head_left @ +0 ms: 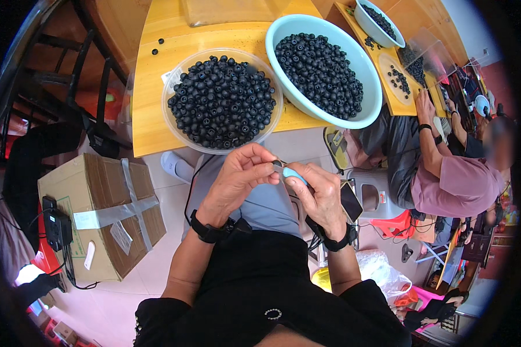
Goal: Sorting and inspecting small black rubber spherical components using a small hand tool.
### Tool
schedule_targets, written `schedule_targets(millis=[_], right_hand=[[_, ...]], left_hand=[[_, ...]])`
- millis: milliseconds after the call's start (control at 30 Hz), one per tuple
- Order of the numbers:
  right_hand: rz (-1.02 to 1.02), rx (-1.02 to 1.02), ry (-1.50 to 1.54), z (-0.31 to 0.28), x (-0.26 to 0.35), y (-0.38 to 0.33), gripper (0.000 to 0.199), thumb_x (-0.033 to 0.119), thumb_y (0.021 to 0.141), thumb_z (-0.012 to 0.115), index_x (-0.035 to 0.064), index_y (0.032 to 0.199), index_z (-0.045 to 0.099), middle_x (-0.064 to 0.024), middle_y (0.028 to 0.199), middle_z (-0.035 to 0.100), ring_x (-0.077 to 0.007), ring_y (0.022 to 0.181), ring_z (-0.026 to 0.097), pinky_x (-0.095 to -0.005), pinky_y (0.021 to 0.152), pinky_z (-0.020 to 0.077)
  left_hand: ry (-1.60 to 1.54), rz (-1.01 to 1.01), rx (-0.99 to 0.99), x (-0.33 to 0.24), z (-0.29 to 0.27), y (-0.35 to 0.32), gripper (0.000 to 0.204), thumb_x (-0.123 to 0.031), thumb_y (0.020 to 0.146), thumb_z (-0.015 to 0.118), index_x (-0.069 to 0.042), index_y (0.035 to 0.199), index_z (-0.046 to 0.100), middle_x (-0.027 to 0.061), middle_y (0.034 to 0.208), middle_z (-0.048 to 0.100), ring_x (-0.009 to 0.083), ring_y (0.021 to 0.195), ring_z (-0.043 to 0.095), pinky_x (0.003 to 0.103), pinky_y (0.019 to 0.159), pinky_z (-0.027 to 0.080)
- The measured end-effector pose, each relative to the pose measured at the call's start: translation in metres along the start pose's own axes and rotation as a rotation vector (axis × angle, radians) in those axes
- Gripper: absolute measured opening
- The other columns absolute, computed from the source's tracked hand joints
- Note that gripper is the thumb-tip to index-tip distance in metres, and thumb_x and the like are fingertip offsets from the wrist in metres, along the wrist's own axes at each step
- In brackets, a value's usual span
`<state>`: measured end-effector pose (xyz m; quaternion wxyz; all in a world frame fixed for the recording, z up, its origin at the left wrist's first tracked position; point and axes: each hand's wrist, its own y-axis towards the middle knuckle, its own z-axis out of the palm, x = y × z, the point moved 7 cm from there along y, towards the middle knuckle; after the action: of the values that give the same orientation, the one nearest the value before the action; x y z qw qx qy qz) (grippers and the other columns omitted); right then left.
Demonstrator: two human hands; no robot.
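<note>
My left hand [243, 176] pinches a small round black piece [277, 163] between thumb and fingertips, above my lap. Gripped in my right hand [321, 194] is a small tool with a light blue handle [296, 176], apparently a small knife; its pale tip meets the piece. Just beyond my hands, a round clear tray [205, 149] at the table's edge is heaped with similar black pieces [220, 101], many with a hole. To its right, a light blue basin [371, 87] holds many more. Both stand on a yellow wooden table [147, 124].
Two loose black pieces lie at the table's left. A taped cardboard box [107, 217] stands on the floor at left, near black metal furniture [75, 69]. At right, a person in a pink shirt [457, 185] works at another table with a second basin [396, 34].
</note>
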<state>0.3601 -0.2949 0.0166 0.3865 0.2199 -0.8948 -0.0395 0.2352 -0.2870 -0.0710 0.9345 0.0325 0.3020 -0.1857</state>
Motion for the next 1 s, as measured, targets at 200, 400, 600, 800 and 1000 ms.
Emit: schedule_targets(millis=[200, 400, 600, 800, 1000], right_hand=[[-0.012, -0.161, -0.172, -0.005, -0.041, -0.005, 0.021, 0.021, 0.085, 0.062, 0.0004, 0.088, 0.066, -0.0163, 0.072, 0.062, -0.0299, 0.058, 0.06, -0.0362, 0.054, 0.0457], [0.335, -0.103, -0.082, -0.004, -0.076, -0.018, 0.024, 0.023, 0.086, 0.059, 0.0005, 0.088, 0.066, -0.0189, 0.066, 0.059, -0.0343, 0.059, 0.058, -0.0375, 0.055, 0.0433], [0.312, -0.059, -0.055, 0.013, -0.075, -0.022, 0.024, 0.025, 0.086, 0.06, 0.002, 0.088, 0.067, -0.0187, 0.068, 0.061, -0.0348, 0.06, 0.059, -0.0381, 0.056, 0.0445], [0.264, -0.057, -0.08, 0.015, -0.07, -0.023, 0.024, 0.025, 0.085, 0.061, 0.0016, 0.088, 0.066, -0.0182, 0.073, 0.063, -0.0353, 0.064, 0.061, -0.039, 0.058, 0.0464], [0.294, -0.028, -0.084, 0.017, -0.063, -0.023, 0.025, 0.025, 0.085, 0.061, 0.0011, 0.088, 0.066, -0.0182, 0.074, 0.063, -0.035, 0.065, 0.061, -0.0386, 0.058, 0.0469]], left_hand=[[-0.047, -0.028, 0.152, -0.007, 0.019, -0.007, 0.01, 0.0, 0.083, 0.062, -0.001, 0.092, 0.058, 0.0092, 0.089, 0.063, 0.0145, 0.074, 0.063, 0.027, 0.067, 0.053], [-0.085, -0.021, 0.035, -0.004, 0.006, -0.007, 0.007, -0.003, 0.084, 0.06, -0.003, 0.091, 0.057, 0.0117, 0.091, 0.061, 0.011, 0.071, 0.059, 0.023, 0.064, 0.052], [-0.091, -0.058, 0.004, 0.001, 0.006, -0.007, 0.017, -0.002, 0.085, 0.059, -0.003, 0.102, 0.059, 0.0112, 0.096, 0.061, 0.0113, 0.073, 0.059, 0.023, 0.067, 0.052], [-0.089, 0.018, 0.045, -0.001, 0.011, -0.005, 0.021, 0.003, 0.082, 0.058, -0.004, 0.101, 0.059, 0.01, 0.099, 0.059, 0.0119, 0.078, 0.055, 0.025, 0.073, 0.047], [-0.044, 0.076, -0.023, 0.001, -0.003, -0.003, 0.02, 0.004, 0.078, 0.061, -0.006, 0.094, 0.055, 0.0077, 0.098, 0.057, 0.01, 0.074, 0.051, 0.023, 0.068, 0.042]])
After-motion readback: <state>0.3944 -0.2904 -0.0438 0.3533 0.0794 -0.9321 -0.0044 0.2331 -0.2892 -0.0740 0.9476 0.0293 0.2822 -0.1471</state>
